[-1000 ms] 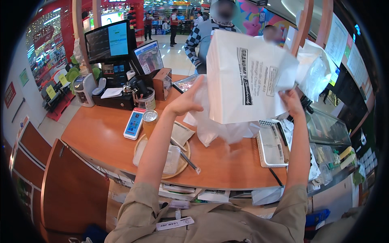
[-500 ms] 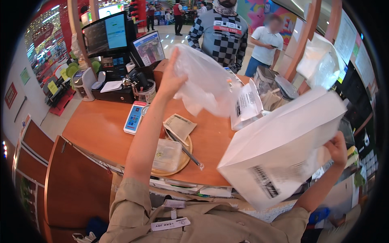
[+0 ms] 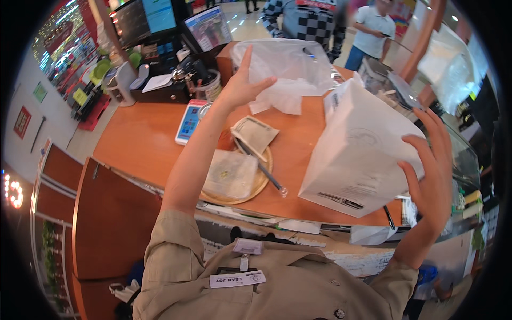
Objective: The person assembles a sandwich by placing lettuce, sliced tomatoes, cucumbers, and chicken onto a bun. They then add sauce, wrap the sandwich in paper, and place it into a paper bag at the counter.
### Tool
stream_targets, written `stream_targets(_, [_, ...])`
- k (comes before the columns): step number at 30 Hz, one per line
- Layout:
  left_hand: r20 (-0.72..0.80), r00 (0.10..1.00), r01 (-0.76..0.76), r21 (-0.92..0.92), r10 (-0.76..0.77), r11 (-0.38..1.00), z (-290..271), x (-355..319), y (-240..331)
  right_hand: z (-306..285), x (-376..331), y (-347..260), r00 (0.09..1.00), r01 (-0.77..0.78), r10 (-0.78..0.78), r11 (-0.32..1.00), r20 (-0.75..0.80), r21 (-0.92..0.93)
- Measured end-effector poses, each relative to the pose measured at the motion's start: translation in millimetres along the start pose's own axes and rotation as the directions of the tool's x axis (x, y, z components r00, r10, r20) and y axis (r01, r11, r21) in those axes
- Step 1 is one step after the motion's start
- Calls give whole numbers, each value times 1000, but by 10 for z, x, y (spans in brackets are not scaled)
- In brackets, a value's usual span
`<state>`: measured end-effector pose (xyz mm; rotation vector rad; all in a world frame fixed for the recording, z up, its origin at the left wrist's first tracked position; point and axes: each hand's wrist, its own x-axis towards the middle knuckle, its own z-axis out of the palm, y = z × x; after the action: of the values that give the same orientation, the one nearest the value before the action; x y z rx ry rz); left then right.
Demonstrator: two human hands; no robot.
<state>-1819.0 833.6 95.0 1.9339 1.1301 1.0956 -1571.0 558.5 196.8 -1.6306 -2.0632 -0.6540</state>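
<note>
A translucent white plastic bag (image 3: 298, 72) lies spread over the far side of the wooden counter. In front of its left end is my left hand (image 3: 244, 88), thumb and fingers apart; whether it touches the bag I cannot tell. A white paper bag (image 3: 357, 154) with dark print stands, slightly tilted, on the counter's right part. My right hand (image 3: 431, 165) is at the bag's right side, fingers spread and slightly curved, not gripping it. Between my arms, a round wooden tray (image 3: 260, 184) carries a clear plastic container (image 3: 230, 173), a brown paper packet (image 3: 256, 136) and a dark straw-like stick (image 3: 269, 178).
A payment terminal (image 3: 189, 122) lies left of the tray. Behind it are a tub of small items (image 3: 209, 88), a monitor (image 3: 144, 24) and a framed picture (image 3: 208, 29). Two people (image 3: 306, 24) stand beyond the counter. Clear containers (image 3: 397, 88) sit at the right.
The plastic bag has come down from the air onto the far counter. The paper bag has gone from lifted and tilted to standing on the counter, and my right hand has let go of it.
</note>
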Motion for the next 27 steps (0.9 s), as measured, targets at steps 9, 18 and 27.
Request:
stream_targets(9, [219,948,-287,286,229,914,-620,-540,48,2194,354,-1910,854,105,-351,839,384,534])
stream_targets(18, [451,889,-265,378,74,887,-703,249,-655,2511,555,-2221,734,-83,-218,911,643,404])
stream_targets(27, [443,896,-315,629,5,711,-1194,521,-457,812,721,-1336,904,-242,-163,568,395,787])
